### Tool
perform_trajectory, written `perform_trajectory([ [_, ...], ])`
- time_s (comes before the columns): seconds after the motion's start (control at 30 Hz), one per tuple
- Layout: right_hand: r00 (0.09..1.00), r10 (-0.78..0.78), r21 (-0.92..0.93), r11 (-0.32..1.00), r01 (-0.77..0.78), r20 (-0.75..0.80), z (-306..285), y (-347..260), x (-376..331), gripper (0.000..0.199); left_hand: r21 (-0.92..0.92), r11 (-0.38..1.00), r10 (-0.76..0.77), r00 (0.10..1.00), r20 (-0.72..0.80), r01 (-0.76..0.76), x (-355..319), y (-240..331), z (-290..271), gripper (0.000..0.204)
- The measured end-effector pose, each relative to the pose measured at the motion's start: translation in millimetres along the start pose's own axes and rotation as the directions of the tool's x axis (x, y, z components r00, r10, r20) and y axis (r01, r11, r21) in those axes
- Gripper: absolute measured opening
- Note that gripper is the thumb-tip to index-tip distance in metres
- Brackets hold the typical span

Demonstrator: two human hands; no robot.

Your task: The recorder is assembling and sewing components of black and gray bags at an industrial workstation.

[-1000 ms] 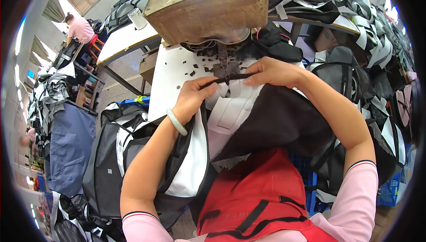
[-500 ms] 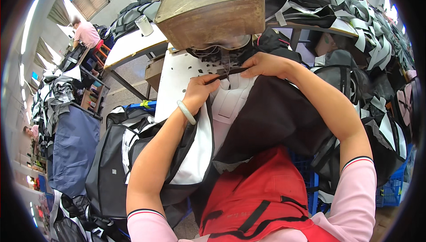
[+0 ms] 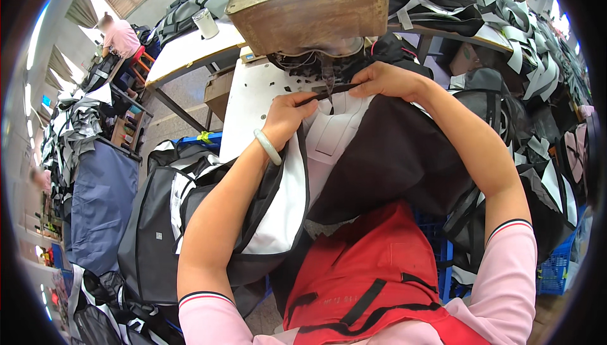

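Observation:
Both hands hold the upper edge of a large fabric bag (image 3: 392, 155), black on its outer face and white inside. My left hand (image 3: 286, 115) wears a pale bangle (image 3: 267, 147) and pinches the dark edge strip between thumb and fingers. To its right, my right hand (image 3: 387, 82) grips the same edge, thumb on the white side. Between the hands, a narrow upright part of the machine (image 3: 310, 13) comes down at the bag's edge; whether it touches the fabric I cannot tell. A white patch with a stitched-looking rectangular outline (image 3: 329, 141) shows inside the bag.
Small black scraps (image 3: 294, 82) litter the white worktop (image 3: 243, 114). Grey-black bags (image 3: 148, 237) are heaped at the left, and more hang over a blue crate (image 3: 556, 266) at the right. A white cup (image 3: 205, 24) stands on the back table. Another person (image 3: 121, 38) sits far left.
The whole view has shifted slightly, with the machine now higher and a little to the right in the picture. Both hands keep their hold on the bag's edge, almost unmoved against it.

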State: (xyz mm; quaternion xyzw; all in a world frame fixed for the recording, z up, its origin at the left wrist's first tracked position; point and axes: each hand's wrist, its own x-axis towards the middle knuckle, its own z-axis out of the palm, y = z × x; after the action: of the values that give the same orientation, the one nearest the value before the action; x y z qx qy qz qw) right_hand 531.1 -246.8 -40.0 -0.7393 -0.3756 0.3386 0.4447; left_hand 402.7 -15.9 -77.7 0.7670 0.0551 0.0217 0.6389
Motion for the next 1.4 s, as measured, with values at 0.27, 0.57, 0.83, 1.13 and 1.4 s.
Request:
perform_trajectory([
  [0.27, 0.984, 0.028, -0.082, 0.996, -0.043, -0.177, -22.5, 7.4, -6.5, 0.028, -0.097, 0.994, 0.036, 0.991, -0.132, -0.049, 14.3, 18.5, -24.5, 0.023],
  [0.57, 0.907, 0.069, 0.211, 0.977, 0.022, -0.415, 66.9, 15.1, -119.0, 0.022, 0.272, 0.916, 0.271, 0.954, 0.129, -0.297, -79.9, 31.4, 17.6, 0.021],
  [0.83, 0.961, 0.177, 0.647, 0.762, 0.003, -0.213, 223.6, 44.3, -202.0, 0.03, 0.488, 0.626, 0.237, 0.745, 0.624, -0.608, -128.5, 16.5, 84.7, 0.031],
  [1.13, 0.311, 0.275, -0.068, 0.639, -0.766, -0.91, 76.2, 290.7, -211.3, 0.064, 0.369, 0.596, 0.45, 0.677, 0.583, -0.714, -166.8, 16.0, 102.2, 0.019],
  [1.4, 0.465, 0.278, 0.092, 0.919, -0.384, -0.841, 75.5, 279.6, -232.1, 0.017, 0.419, 0.56, 0.465, 0.69, 0.555, -0.715, -157.9, -9.2, 111.1, 0.017],
])
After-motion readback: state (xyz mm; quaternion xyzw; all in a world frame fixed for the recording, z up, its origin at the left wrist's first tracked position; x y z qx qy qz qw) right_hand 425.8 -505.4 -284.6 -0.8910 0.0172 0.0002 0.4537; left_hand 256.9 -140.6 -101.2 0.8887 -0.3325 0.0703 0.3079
